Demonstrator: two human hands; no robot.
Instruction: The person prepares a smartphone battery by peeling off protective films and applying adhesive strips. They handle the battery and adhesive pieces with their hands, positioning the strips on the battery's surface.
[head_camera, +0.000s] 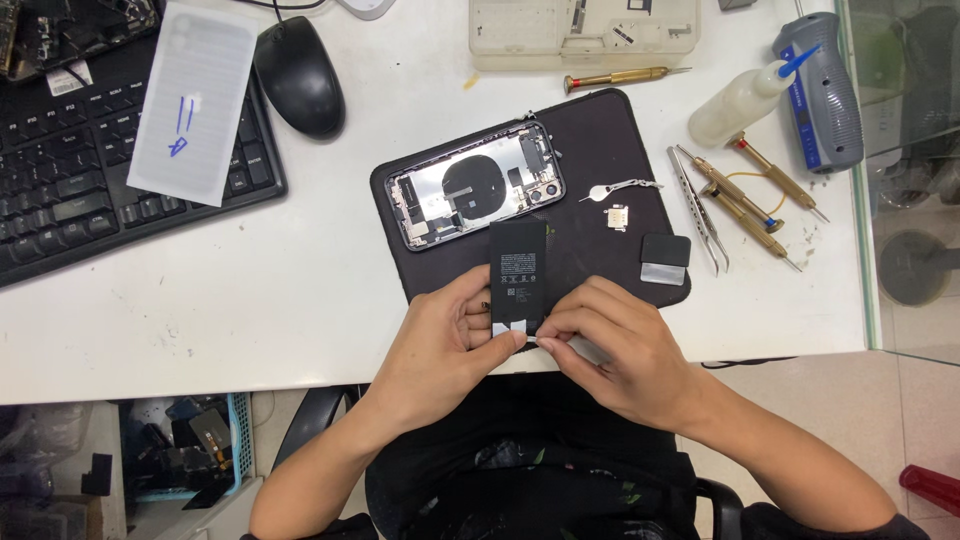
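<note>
White desk (300, 300): left hand (440, 345), right hand (620, 350) pinch black battery (518, 270).

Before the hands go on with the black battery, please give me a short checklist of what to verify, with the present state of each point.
1. Both hands on the battery: ok; left hand and right hand pinch its near end.
2. White strip at that end free: cannot tell, fingertips cover it.
3. Opened phone housing lies flat on the dark mat: ok.
4. Battery apart from the housing: cannot tell; its far end sits near the housing's edge.
5. Tweezers and screwdrivers lie off the mat: ok.
6. Small loose parts lie beside the battery, easily knocked: not ok.
</note>
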